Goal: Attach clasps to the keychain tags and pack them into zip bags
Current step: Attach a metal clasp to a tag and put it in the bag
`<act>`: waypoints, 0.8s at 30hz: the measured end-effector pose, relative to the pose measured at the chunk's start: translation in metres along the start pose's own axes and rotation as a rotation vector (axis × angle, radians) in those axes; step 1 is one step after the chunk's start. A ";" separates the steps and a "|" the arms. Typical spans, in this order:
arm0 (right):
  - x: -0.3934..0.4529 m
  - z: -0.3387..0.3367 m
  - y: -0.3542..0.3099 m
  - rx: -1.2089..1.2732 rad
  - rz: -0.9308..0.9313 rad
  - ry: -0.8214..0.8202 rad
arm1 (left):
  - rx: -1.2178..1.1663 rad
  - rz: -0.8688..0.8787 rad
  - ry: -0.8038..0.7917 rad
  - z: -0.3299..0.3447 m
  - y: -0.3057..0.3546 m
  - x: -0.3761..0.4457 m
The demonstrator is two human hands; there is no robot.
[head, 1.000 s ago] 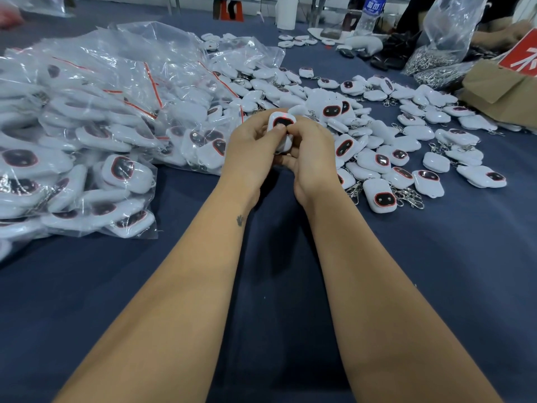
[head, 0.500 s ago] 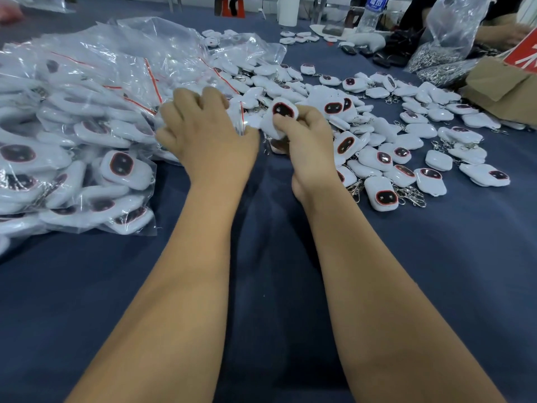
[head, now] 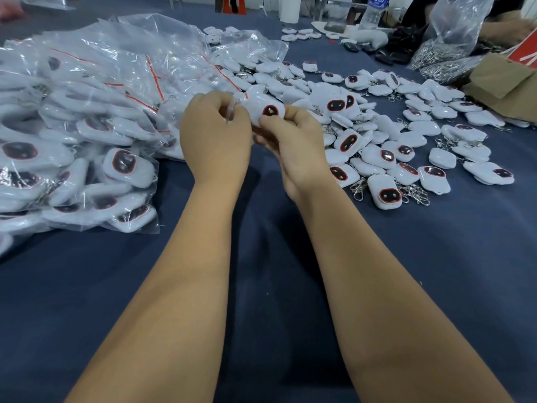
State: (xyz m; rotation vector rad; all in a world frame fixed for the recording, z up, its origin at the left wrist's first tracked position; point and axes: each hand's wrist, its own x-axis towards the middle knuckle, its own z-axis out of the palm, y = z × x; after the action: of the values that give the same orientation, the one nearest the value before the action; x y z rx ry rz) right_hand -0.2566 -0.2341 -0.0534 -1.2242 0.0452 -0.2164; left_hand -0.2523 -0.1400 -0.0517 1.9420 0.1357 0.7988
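Over the bench middle our right hand [head: 293, 135] pinches a white keychain tag [head: 266, 110] while our left hand [head: 216, 132] grips a clear zip bag [head: 231, 112] (mouth barely visible); we judge holding it wide before sliding the tag in is best.

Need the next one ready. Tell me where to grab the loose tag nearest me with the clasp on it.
Pinch the white tag across its two long sides, from above. It lies flat, face up, and the metal clasps crowd its left and right lower edges.
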 end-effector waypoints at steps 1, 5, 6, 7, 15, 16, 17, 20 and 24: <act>-0.001 0.000 0.002 -0.087 -0.036 0.012 | -0.034 -0.009 0.012 0.000 0.000 -0.001; -0.002 -0.002 0.008 -0.492 -0.187 -0.033 | -0.116 -0.006 0.028 -0.001 0.002 -0.001; -0.002 -0.001 0.010 -0.575 -0.212 -0.060 | -0.110 0.000 0.019 -0.001 0.003 -0.002; -0.001 0.000 0.013 -0.658 -0.232 -0.084 | -0.093 0.011 0.011 -0.001 0.003 -0.004; -0.004 0.006 0.013 -0.718 -0.202 -0.101 | 0.065 0.105 0.008 -0.004 0.008 -0.004; -0.005 0.005 0.011 -0.709 -0.212 -0.109 | 0.072 0.111 0.019 -0.004 0.008 -0.004; -0.005 0.005 0.011 -0.750 -0.228 -0.147 | 0.076 0.115 0.028 -0.003 0.008 -0.005; -0.003 0.004 0.013 -0.976 -0.257 -0.298 | 0.090 0.125 0.023 -0.001 0.006 -0.007; -0.006 0.005 0.011 -0.933 -0.290 -0.276 | 0.097 0.120 0.003 0.002 0.004 -0.006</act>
State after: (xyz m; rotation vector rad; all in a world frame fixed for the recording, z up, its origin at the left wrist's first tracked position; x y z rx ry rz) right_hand -0.2602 -0.2247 -0.0626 -2.1843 -0.3061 -0.2879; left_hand -0.2568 -0.1456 -0.0521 2.0555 0.0606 0.8880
